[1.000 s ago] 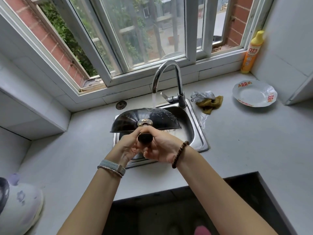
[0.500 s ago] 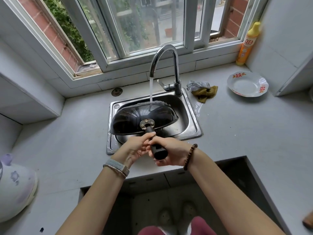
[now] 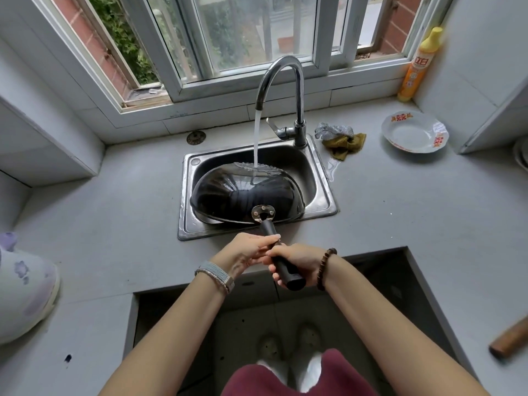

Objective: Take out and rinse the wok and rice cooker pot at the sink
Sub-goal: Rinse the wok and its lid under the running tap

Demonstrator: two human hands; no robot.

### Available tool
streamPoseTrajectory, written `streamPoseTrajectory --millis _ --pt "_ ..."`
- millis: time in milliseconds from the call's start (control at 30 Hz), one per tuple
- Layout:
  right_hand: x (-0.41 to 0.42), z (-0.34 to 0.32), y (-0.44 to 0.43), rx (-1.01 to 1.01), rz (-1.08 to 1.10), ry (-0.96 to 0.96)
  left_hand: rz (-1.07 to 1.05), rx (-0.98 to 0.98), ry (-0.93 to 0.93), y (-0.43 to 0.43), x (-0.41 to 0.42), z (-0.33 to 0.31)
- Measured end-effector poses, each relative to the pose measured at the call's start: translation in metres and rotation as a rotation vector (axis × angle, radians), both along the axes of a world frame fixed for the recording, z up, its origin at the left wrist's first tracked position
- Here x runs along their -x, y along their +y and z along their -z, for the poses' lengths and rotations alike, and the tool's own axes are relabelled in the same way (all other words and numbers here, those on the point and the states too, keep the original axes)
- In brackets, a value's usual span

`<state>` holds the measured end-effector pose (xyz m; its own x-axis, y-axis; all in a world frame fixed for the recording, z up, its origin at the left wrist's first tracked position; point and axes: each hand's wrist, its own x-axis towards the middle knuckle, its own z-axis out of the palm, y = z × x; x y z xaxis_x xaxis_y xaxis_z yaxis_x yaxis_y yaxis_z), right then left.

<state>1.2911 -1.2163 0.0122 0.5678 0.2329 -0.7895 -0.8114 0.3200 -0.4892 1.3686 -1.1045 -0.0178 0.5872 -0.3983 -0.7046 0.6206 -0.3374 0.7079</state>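
The black wok (image 3: 245, 192) lies turned bottom-up over the steel sink (image 3: 324, 195), and water from the tap (image 3: 281, 81) runs onto its far side. Its black handle (image 3: 285, 272) points toward me. My left hand (image 3: 247, 251) grips the handle near the wok. Behind it, my right hand (image 3: 297, 262) grips the handle's end. A white rice cooker (image 3: 23, 287) with purple flowers stands at the left edge of the counter; its pot is hidden.
A grey scourer and a yellow cloth (image 3: 341, 138) lie right of the tap. A white plate (image 3: 414, 131) and a yellow detergent bottle (image 3: 417, 67) stand at the back right. A wooden handle (image 3: 510, 340) pokes in at the right edge. A counter opening lies below my arms.
The wok has sunk lower into the sink with its back tipped more toward me. Both hands have slid back along the handle, and my view has tilted down.
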Motion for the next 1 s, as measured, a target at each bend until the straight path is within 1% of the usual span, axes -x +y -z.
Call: streamPoseTrajectory --millis 133,233,367,567,833,1000 --pt "0.005 0.009 0.007 -0.019 0.054 0.038 0.005 -0.005 0.003 0.001 0.004 0.008" --pt "0.008 0.020 0.011 0.028 0.038 0.075 0.026 -0.048 -0.011 0.002 0.009 0.019" --pt "0.016 0.032 0.017 0.104 0.007 0.120 0.041 -0.058 0.013 0.006 0.018 0.035" --pt "0.018 0.047 0.024 0.202 0.075 0.121 0.058 -0.063 0.006 0.009 0.021 0.044" --pt "0.021 0.067 0.035 0.371 0.141 0.059 0.094 -0.109 -0.048 0.008 0.024 0.042" --pt "0.029 0.076 0.036 0.400 0.135 0.029 0.089 -0.121 -0.072 0.009 0.030 0.048"
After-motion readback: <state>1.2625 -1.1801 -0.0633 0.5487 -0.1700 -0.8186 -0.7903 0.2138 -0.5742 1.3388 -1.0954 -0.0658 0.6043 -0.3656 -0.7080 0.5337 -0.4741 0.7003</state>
